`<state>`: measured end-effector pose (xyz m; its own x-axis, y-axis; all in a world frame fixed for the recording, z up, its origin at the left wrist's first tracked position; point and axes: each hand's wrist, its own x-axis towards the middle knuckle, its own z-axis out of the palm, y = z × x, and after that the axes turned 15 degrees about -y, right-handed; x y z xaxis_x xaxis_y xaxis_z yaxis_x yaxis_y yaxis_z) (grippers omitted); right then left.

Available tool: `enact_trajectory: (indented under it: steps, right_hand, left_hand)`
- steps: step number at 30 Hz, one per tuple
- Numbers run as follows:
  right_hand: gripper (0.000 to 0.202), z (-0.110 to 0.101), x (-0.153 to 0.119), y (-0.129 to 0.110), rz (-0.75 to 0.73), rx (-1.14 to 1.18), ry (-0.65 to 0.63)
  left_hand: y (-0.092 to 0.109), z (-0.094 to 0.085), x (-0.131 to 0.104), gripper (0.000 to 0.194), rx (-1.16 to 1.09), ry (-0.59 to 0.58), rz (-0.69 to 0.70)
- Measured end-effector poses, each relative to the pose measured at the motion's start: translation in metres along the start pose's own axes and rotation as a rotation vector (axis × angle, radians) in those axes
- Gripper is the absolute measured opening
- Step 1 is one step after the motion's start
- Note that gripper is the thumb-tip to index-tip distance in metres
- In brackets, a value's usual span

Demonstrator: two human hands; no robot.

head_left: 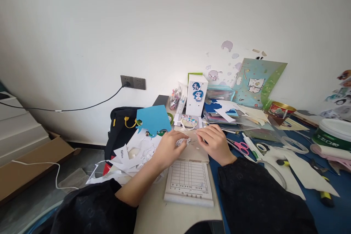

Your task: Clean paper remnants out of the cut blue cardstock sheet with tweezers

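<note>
My left hand (173,147) rests at the left of a small board (196,155), its thumb and forefinger curved round a small white paper cutout (181,141) with dark outlines. Just to the right, my right hand (215,143) is held over the board with thumb and fingers pinched together; whatever is between the tips is too small to make out. Tiny scraps lie on the board between both hands. Behind them is a printed picture (189,121) with a cartoon figure. A pad with a printed table grid (189,181) lies in front of the board.
White paper scraps (142,152) and a blue sheet (154,117) pile up at left beside a black bag (120,126). A white box (196,95) stands at the back. Pink-handled scissors (241,147), a tape roll (262,148) and a lidded tub (333,134) are at right.
</note>
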<state>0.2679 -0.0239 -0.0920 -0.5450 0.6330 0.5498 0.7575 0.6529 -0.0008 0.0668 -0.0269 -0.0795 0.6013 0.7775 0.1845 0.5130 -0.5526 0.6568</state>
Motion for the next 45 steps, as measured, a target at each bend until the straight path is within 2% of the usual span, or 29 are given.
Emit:
enact_trajectory:
  steps: [3, 7, 13, 17, 21, 26, 29, 33, 39, 45]
  right_hand:
    - [0.022, -0.005, 0.001, -0.015, -0.067, 0.051, 0.036]
    - [0.023, -0.005, 0.002, -0.026, -0.090, 0.145, 0.073]
    - [0.026, -0.009, 0.003, -0.032, 0.050, 0.366, 0.137]
    - [0.016, -0.008, 0.006, -0.035, 0.111, 0.469, 0.124]
    - [0.011, -0.006, 0.008, -0.039, 0.091, 0.441, 0.165]
    - [0.017, -0.008, 0.003, -0.038, -0.014, 0.247, 0.277]
    - [0.018, -0.007, -0.001, -0.033, -0.085, 0.129, 0.295]
    - [0.020, -0.004, -0.003, -0.030, -0.144, 0.049, 0.306]
    - [0.022, -0.005, 0.002, -0.033, -0.113, 0.108, 0.286]
    - [0.022, -0.004, 0.003, -0.033, -0.030, 0.288, 0.238]
  left_hand:
    - [0.009, -0.002, -0.001, 0.031, -0.178, -0.031, 0.037]
    - [0.011, -0.002, -0.001, 0.033, -0.346, -0.008, 0.037]
    - [0.007, -0.001, 0.000, 0.031, -0.464, 0.017, -0.003]
    - [0.010, -0.001, 0.000, 0.026, -0.482, 0.000, -0.023]
    - [0.011, 0.001, 0.000, 0.023, -0.519, -0.009, -0.027]
    - [0.006, 0.004, 0.002, 0.024, -0.657, -0.013, -0.040]
    - [0.006, 0.003, 0.002, 0.027, -0.738, -0.035, -0.049]
    - [0.008, 0.002, 0.001, 0.025, -0.797, -0.008, -0.056]
    - [0.005, 0.002, 0.002, 0.020, -0.816, 0.046, -0.054]
    - [0.003, 0.004, 0.003, 0.018, -0.807, 0.027, -0.044]
